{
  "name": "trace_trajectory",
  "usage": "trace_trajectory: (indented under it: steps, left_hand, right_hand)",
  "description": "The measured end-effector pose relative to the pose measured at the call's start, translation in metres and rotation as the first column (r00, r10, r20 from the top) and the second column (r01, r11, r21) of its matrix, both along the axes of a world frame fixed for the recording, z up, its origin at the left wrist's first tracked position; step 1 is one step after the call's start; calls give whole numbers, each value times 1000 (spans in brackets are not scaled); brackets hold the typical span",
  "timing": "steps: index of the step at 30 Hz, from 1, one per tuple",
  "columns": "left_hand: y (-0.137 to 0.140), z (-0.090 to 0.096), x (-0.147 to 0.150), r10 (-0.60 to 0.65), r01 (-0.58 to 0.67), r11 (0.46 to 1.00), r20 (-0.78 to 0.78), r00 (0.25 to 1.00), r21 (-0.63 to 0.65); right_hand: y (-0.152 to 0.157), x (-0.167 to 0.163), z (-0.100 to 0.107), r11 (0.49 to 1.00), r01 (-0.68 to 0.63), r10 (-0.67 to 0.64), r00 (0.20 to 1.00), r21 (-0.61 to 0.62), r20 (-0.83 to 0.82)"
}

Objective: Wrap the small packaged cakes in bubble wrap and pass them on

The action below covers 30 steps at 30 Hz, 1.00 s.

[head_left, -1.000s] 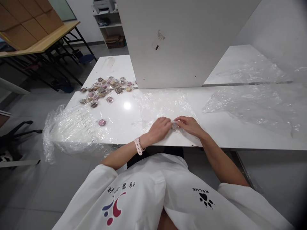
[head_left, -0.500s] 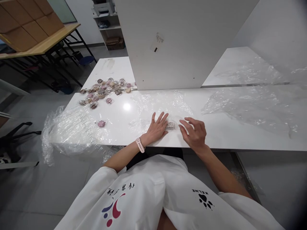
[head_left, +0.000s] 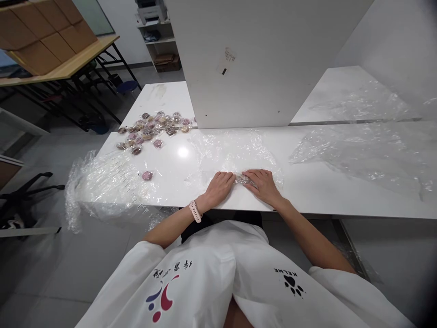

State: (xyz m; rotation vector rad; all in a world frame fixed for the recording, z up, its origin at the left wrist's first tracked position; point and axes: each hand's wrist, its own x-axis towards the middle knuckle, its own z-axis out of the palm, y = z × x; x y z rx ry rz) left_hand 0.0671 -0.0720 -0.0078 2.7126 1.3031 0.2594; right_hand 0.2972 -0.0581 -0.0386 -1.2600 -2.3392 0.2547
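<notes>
I have a small bundle in clear film [head_left: 241, 179] between my two hands, close to the front edge of the white table [head_left: 324, 196]. Its long axis runs left to right, roughly in line with that edge, so one end points at my left hand [head_left: 220, 187] and the other at my right hand [head_left: 262, 184]. What lies inside the film is too small and shiny for me to tell.

My left fingers lie pressed together, curled down over the left end; my left thumb is hidden, so I cannot tell whether it grips. My right fingers are also together, over the far side of the right end, with the thumb on the near side, pinching the bundle between them. A crinkled clear sheet [head_left: 235, 148] lies flat just beyond it.

On my shirt [head_left: 211, 264], upside down to me, "KELME" [head_left: 286, 272] reads on the right above a black paw print [head_left: 290, 280]; on the left, black characters [head_left: 172, 269] sit above a red and blue emblem [head_left: 162, 298]. A label [head_left: 227, 59] on the white panel [head_left: 273, 59] ahead carries print too small to read. Off to my left, one pink wrapped piece [head_left: 147, 175] lies apart from a scattered pile of others.
</notes>
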Motion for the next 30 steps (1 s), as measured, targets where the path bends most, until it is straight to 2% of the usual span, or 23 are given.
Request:
trace_trajectory:
  steps: [4, 7, 9, 11, 12, 13, 15, 17, 19, 21, 22, 26, 28, 30]
  left_hand:
    - [8, 6, -12, 134, -101, 978, 180, 975, -181]
    - [12, 18, -21, 285, -181, 915, 258, 923, -362]
    - [14, 23, -26, 363, -199, 841, 251, 897, -504]
    - [15, 26, -28, 396, -217, 783, 198, 897, -582]
    - [14, 27, -29, 401, -245, 776, 156, 903, -581]
    - [12, 27, -28, 410, -292, 787, 107, 906, -544]
    - [5, 27, -27, 426, -386, 849, 35, 904, -360]
    - [-5, 26, -25, 351, -341, 926, 35, 936, -161]
    - [-18, 22, -24, 165, -162, 985, 53, 985, -66]
    - [-27, 13, -24, 11, -7, 998, 69, 998, -66]
    - [-30, 8, -25, -11, 17, 997, 82, 997, -72]
    - [-24, -5, -31, 134, -117, 987, 150, 980, -114]
    - [-14, -1, -34, 230, -205, 964, 149, 962, -167]
    - [-1, 9, -36, 301, -264, 934, 133, 945, -239]
  right_hand:
    - [6, 5, 1, 995, 24, -35, 994, -99, -102]
    - [3, 9, 10, 972, 18, -61, 982, -235, -180]
    - [0, 9, 17, 916, 0, -93, 973, -401, -212]
    - [-4, 7, 23, 847, 30, -149, 972, -530, -183]
    - [-5, 5, 25, 836, 77, -184, 972, -544, -145]
    - [-6, 4, 27, 848, 134, -217, 971, -512, -105]
    - [-9, 2, 28, 917, 204, -234, 971, -342, -49]
    - [-13, 3, 27, 980, 117, -123, 992, -159, -27]
    - [-17, 7, 22, 995, -50, 51, 999, -83, 7]
    - [-20, 11, 17, 984, -148, 151, 988, -99, 24]
    - [-21, 13, 14, 981, -158, 161, 987, -112, 17]
    - [-23, 11, 12, 985, -111, 101, 992, -135, -76]
    - [-19, 7, 16, 982, -45, 24, 993, -185, -116]
    - [-12, 4, 22, 954, 22, -65, 989, -298, -134]
